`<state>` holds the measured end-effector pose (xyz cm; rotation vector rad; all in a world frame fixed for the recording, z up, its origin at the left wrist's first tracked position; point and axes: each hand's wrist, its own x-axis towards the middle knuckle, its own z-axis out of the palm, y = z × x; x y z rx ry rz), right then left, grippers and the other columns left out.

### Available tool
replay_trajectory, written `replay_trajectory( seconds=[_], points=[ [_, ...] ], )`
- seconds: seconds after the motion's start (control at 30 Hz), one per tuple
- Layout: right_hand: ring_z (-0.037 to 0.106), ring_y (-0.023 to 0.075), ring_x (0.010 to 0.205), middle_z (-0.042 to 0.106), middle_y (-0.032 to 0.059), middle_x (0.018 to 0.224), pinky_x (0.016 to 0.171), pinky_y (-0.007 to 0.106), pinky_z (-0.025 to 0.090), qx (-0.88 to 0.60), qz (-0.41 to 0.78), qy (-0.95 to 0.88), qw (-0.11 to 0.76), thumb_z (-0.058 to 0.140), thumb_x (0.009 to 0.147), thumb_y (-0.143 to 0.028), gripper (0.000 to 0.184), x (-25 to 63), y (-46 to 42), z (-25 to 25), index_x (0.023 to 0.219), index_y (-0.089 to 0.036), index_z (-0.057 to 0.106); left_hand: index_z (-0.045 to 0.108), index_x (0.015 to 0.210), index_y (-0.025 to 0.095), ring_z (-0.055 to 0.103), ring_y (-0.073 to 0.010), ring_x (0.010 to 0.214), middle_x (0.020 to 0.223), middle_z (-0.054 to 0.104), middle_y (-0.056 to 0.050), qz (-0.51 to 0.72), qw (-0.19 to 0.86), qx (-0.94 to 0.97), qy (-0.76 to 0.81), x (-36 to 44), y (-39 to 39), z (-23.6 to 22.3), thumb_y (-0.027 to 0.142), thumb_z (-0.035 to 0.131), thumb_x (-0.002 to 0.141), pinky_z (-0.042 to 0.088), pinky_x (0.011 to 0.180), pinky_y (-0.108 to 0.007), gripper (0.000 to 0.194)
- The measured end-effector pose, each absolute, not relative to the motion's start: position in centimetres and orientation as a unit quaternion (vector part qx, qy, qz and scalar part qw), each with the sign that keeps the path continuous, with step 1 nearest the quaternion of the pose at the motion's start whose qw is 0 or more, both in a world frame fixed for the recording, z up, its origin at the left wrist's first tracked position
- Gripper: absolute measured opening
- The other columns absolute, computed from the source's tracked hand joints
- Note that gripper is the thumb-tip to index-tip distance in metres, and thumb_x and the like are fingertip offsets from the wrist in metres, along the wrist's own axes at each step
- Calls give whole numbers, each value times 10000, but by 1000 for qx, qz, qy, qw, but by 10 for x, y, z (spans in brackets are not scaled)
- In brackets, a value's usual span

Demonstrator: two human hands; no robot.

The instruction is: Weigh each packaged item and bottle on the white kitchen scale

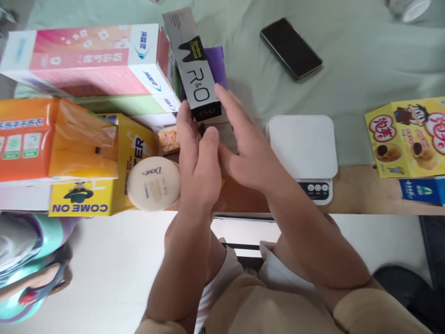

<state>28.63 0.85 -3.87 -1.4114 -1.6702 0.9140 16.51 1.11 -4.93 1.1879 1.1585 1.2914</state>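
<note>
A grey and black R&O box (196, 74) lies tilted on top of a purple box (217, 67), its black end towards me. My left hand (198, 162) has its fingers stretched out, the fingertips close to the box's near left corner. My right hand (246, 153) is also stretched out, its index fingertip at the box's right edge. I cannot tell whether either hand touches the box. Beside my left hand stands a round cream Dove jar (153, 183). A small food packet (169, 140) is partly hidden behind that hand.
Left are a pink toothpaste box (90, 58), an orange pack (52, 139) and a yellow carton (83, 199). A white kitchen scale (302, 146) sits right of my hands, with a phone (291, 48) beyond. Yellow snack boxes (406, 137) stand far right. A person's foot (45, 280) shows lower left.
</note>
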Motion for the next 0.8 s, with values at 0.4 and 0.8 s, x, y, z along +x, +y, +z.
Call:
replay_trajectory(
  seconds=[0.4,0.8],
  points=[
    [674,195,1303,725,55,1320,1115,406,625,-569,293,-572,513,597,1033,-425,362,286,-1,-37,1349,-262,665,611,1058,269,727,-202,1112,1159,713,-29,594,473,511,404,174,-8,-37,392,667,1010,632,1044,-392,143],
    [643,147,883,569,10,956,795,349,624,-605,132,-586,523,590,993,-384,155,338,-53,-30,990,-262,495,670,1366,318,652,-284,1357,1391,694,-79,520,445,654,321,200,-33,-39,571,562,1034,567,1174,-504,431]
  ],
)
